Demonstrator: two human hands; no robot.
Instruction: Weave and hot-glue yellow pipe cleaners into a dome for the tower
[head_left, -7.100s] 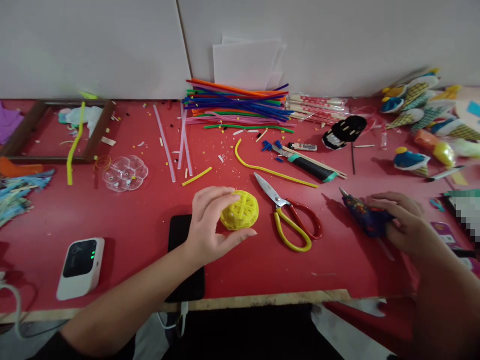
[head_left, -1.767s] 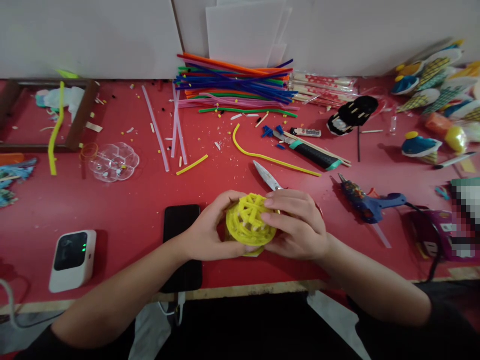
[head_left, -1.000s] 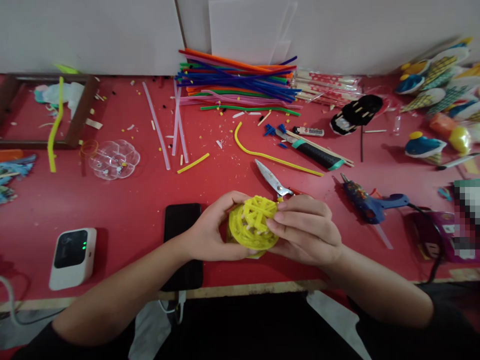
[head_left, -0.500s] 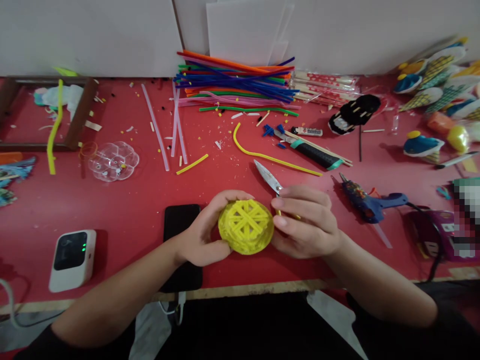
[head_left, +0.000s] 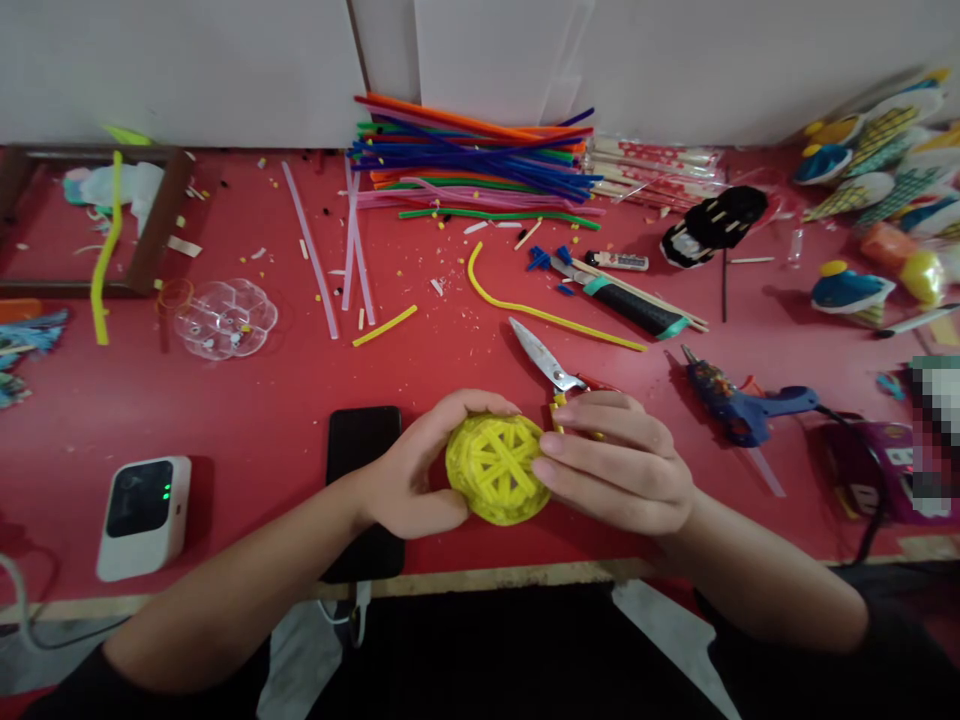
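Observation:
Between my hands is a round yellow basket-like piece (head_left: 501,474), apparently made of pipe cleaners, with crossing spokes on its upward face. My left hand (head_left: 427,470) curves around its left side, thumb below and fingers along the far edge. The fingers of my right hand (head_left: 619,460) press against its right edge. Just beyond the right hand lies a pair of scissors (head_left: 541,355), blades pointing away to the left; that hand partly hides the handles. A bent yellow pipe cleaner (head_left: 555,320) and a short yellow piece (head_left: 385,326) lie farther off.
Coloured pipe cleaners (head_left: 480,160) are heaped by the wall. A utility knife (head_left: 630,305) and a blue glue gun (head_left: 742,400) lie to the right. A black phone (head_left: 365,440), a white device (head_left: 145,518) and a clear flower-shaped case (head_left: 227,320) are on the left.
The yellow piece has turned and shifted slightly right and nearer to me. My right hand has moved a little right and down, uncovering more of the scissors.

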